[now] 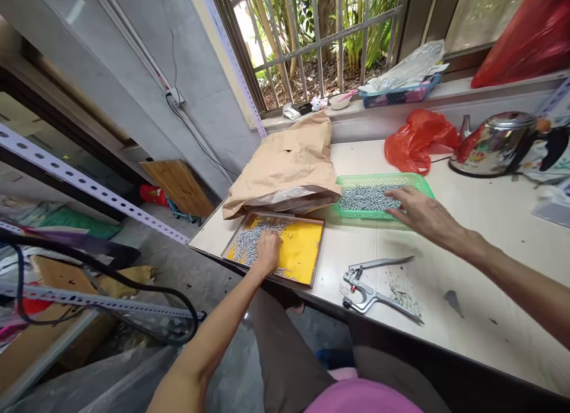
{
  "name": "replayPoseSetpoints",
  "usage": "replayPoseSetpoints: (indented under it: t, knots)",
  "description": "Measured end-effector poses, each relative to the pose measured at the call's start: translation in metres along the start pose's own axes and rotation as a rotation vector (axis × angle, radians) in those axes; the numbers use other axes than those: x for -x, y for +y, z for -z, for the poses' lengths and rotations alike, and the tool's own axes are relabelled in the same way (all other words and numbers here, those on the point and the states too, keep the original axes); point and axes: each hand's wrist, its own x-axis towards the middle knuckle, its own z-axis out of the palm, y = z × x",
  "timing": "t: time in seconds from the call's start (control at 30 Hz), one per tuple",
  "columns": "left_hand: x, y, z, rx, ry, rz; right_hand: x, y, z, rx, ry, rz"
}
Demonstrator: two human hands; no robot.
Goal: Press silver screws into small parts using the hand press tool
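Note:
My left hand (267, 251) rests in a shallow yellow-lined box (303, 249) at the table's left edge, its fingers curled down on a heap of small silvery metal pieces (249, 240). What they pinch is hidden. My right hand (418, 210) reaches into a green plastic basket (383, 178) holding more silvery metal pieces (365, 197), fingers stretched out over them. Metal hand pliers (371, 288) lie on the white table (490, 235) between my arms, with small scraps beside them.
A brown paper sack (287, 166) lies behind the yellow box. A red plastic bag (416, 139) and a steel kettle (494, 142) stand at the back right. The window sill holds a basket (401, 92) and small items. Perforated metal bars (89, 184) and clutter fill the floor left.

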Motion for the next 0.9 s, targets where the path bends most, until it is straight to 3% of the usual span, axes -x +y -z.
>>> replayPoseSetpoints:
  t: [0.17,0.3,0.43,0.53,0.63,0.77,0.9]
  knots:
    - [-0.003,0.001,0.002,0.057,-0.041,-0.023,0.046,-0.041,-0.011,-0.146,-0.110,0.092]
    - [-0.004,-0.006,0.012,0.134,-0.032,0.004,0.062,-0.070,-0.006,-0.238,-0.136,0.098]
    - [0.007,-0.005,0.024,0.286,-0.034,0.024,0.081,-0.084,-0.005,-0.292,-0.214,0.083]
    - [0.026,0.018,0.028,0.630,-0.144,0.047,0.104,-0.091,-0.006,-0.279,-0.348,0.073]
    - [0.050,0.059,0.027,0.945,-0.362,0.056,0.125,-0.098,-0.005,-0.198,-0.463,0.025]
    - [0.074,0.109,0.019,0.972,-0.553,0.021,0.138,-0.102,0.000,-0.092,-0.537,-0.064]
    - [0.078,0.132,0.009,0.884,-0.661,0.022,0.141,-0.099,0.000,-0.058,-0.538,-0.072]
